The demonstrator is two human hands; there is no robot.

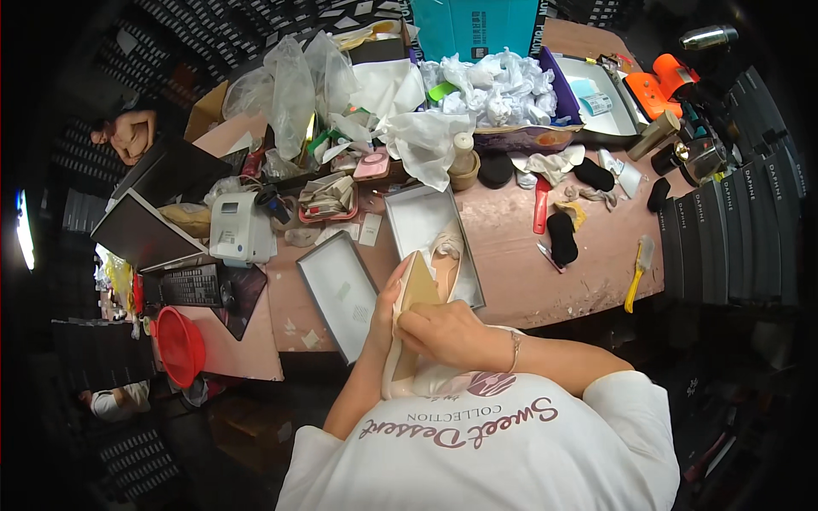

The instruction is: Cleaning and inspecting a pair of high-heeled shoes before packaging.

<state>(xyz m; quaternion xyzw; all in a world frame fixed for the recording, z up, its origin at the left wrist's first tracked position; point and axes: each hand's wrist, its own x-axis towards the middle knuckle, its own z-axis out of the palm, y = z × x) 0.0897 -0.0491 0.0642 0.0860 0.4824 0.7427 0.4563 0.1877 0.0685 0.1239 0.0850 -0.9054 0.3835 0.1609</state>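
Observation:
Close to my chest, a pale beige pointed shoe [419, 285] is held with its tan sole turned up and its toe pointing away from me. My left hand [385, 308] wraps round its left side. Across the sole lies my right hand [452, 334], its fingers curled and pressed together against the shoe; whatever may be between them is hidden. Just beyond, an open shoe box [417, 209] holds the other beige shoe [445, 271], with crumpled paper at one end. A grey-edged box lid [339, 289] with a white inside lies left of the box.
A label printer [241, 228], a keyboard [192, 285] and a red basin [181, 345] are at the left. A purple box [558, 136] of crumpled paper stands at the back. Right of the shoe box lie a black brush [561, 238] and a yellow-handled brush [635, 285], before stacked dark boxes [724, 230].

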